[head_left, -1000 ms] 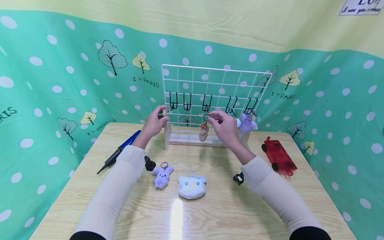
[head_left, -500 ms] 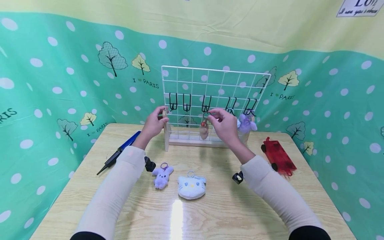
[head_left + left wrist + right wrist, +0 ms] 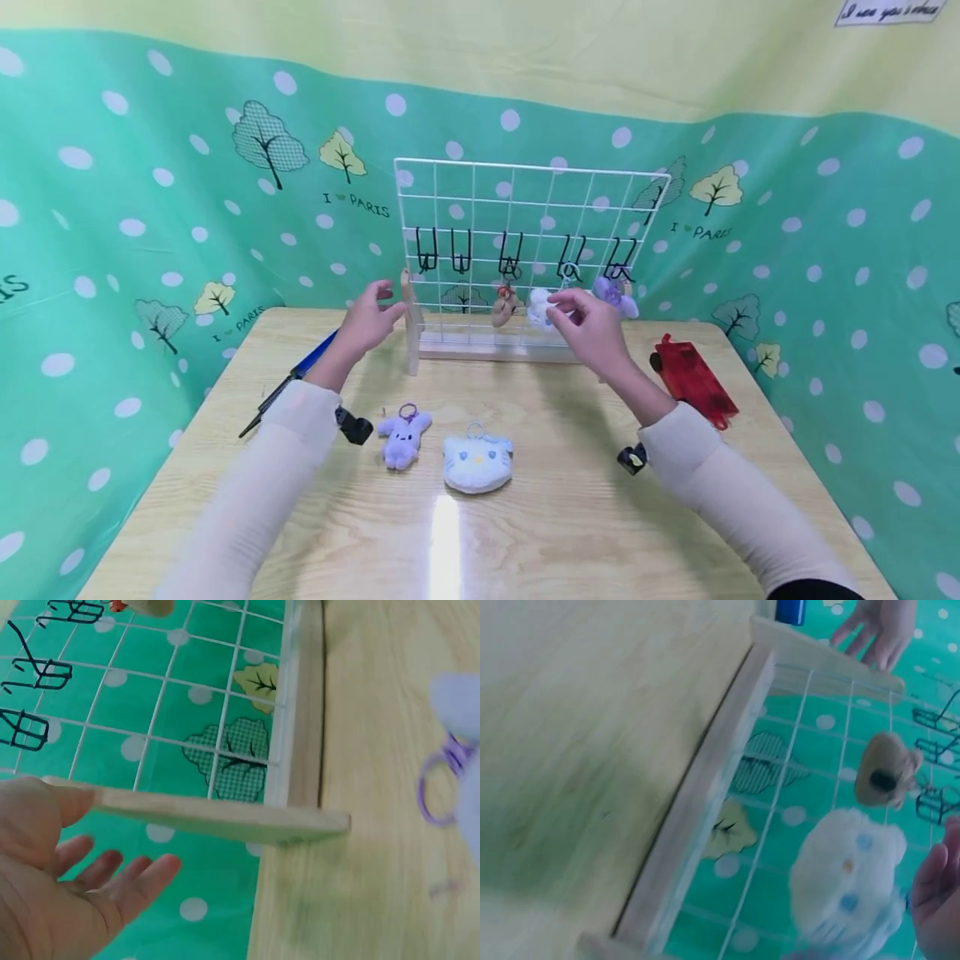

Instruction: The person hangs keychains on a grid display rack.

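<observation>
A small brown plush keychain [image 3: 503, 308] hangs from the middle black hook of a white wire grid rack [image 3: 411, 333]. Just right of it, my right hand [image 3: 592, 335] has loosely bent fingers with nothing between them. Its fingertips overlap a white plush keychain [image 3: 537, 310] hanging on the neighbouring hook; the right wrist view shows this plush's cat face [image 3: 847, 874]. At the far right hook hangs a purple plush [image 3: 617, 297]. My left hand [image 3: 367, 318] is spread beside the rack's left wooden upright [image 3: 217, 814], its thumb right at the edge.
In front of the rack lie a lavender bunny plush keychain [image 3: 403, 440] and a white-and-blue cat-face plush [image 3: 477, 465]. A blue-and-black pointed tool [image 3: 315, 357] is at the left, partly behind my arm. A red flat object with black round parts [image 3: 693, 379] lies at the right.
The brown keychain's ring has gone onto the middle hook and my right hand has let it go, moving right and slightly down. My left hand has released the upright and shifted left.
</observation>
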`<action>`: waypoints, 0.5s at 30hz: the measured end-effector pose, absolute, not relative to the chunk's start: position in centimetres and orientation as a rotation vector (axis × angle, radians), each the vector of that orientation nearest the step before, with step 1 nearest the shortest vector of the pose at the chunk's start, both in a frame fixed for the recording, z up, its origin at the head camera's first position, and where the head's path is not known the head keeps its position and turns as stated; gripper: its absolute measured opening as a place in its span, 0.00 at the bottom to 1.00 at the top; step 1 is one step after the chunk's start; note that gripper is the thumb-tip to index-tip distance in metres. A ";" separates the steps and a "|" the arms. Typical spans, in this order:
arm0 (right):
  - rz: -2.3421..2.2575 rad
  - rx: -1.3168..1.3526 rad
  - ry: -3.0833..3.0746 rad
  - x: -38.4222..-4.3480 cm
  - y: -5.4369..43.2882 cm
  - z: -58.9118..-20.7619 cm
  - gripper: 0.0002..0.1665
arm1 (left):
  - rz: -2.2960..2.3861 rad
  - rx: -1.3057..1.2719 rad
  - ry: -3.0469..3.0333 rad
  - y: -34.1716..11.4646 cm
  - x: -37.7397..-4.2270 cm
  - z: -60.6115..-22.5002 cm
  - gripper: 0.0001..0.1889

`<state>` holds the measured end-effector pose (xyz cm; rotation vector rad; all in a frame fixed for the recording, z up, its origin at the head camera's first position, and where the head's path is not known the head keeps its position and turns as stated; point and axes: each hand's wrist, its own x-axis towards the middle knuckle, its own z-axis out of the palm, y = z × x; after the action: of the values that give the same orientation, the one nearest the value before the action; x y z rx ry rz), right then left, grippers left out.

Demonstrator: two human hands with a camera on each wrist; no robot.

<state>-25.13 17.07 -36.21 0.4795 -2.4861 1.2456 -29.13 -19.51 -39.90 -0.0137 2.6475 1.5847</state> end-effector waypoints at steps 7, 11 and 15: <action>1.069 0.549 -2.619 -24.0 22.5 -37.7 0.09 | 1.094 0.239 2.755 -21.1 -26.1 -41.3 0.17; 0.999 0.506 -2.656 -24.1 25.2 -38.1 0.10 | 0.884 0.423 2.762 -21.5 -24.6 -42.6 0.14; 0.979 0.421 -2.653 -24.5 27.7 -38.2 0.11 | 0.762 0.587 2.705 -21.3 -23.9 -43.5 0.14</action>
<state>-24.47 27.71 -38.22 0.4215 -2.6529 0.9787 -23.87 -21.26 -43.54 0.5872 2.7045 0.7621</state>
